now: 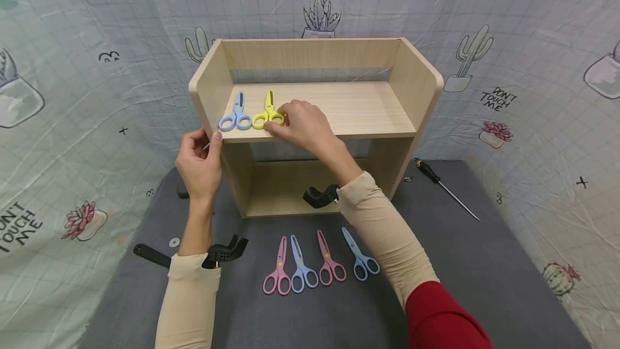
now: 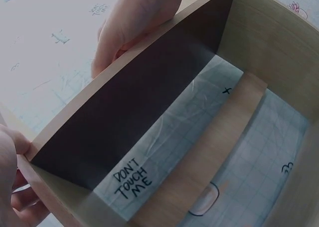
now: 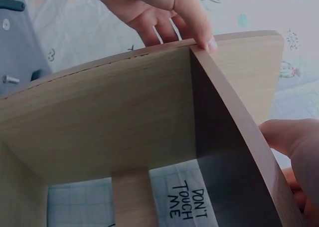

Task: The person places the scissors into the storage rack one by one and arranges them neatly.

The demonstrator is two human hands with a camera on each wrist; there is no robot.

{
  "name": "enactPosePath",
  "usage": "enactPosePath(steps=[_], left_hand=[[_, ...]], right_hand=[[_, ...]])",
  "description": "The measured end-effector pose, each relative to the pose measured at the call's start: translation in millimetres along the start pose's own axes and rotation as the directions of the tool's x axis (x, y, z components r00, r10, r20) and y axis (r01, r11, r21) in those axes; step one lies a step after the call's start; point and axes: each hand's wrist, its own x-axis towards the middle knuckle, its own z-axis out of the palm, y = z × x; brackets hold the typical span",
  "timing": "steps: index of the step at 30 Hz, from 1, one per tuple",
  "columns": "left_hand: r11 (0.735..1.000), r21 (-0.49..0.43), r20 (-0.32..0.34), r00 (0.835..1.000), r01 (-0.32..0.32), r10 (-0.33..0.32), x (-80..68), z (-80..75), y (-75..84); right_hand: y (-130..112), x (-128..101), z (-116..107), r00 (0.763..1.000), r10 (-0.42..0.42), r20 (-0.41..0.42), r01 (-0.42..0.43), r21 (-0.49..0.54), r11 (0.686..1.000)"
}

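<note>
A light wooden shelf unit stands upright. On its upper board a blue pair of scissors lies at the left, beside a yellow pair of scissors, blades toward the back. My right hand pinches the yellow scissors at the right handle loop, close to the board's front edge. In the left wrist view the board hides the scissors from below. My left hand holds the left side panel, thumb on the front corner where board and panel meet, fingers along the panel's outer face.
On the grey table before the shelf lie two pink scissors and two blue scissors. A screwdriver lies right; a black handle and a washer lie left. Printed cloth hangs around.
</note>
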Motion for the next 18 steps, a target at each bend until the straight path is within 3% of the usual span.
enactPosePath(steps=[11,18], left_hand=[[1.000,-0.011,0.002,1.000,-0.010,0.010,-1.6,0.4,-2.6],[1.000,0.009,0.009,1.000,-0.012,0.012,-3.5,0.2,-4.3]], right_hand=[[0,-6,0,1.000,0.007,-0.018,-0.008,-0.043,0.999],[1,-22,-4,0.997,0.003,-0.076,-0.005,-0.026,1.000]])
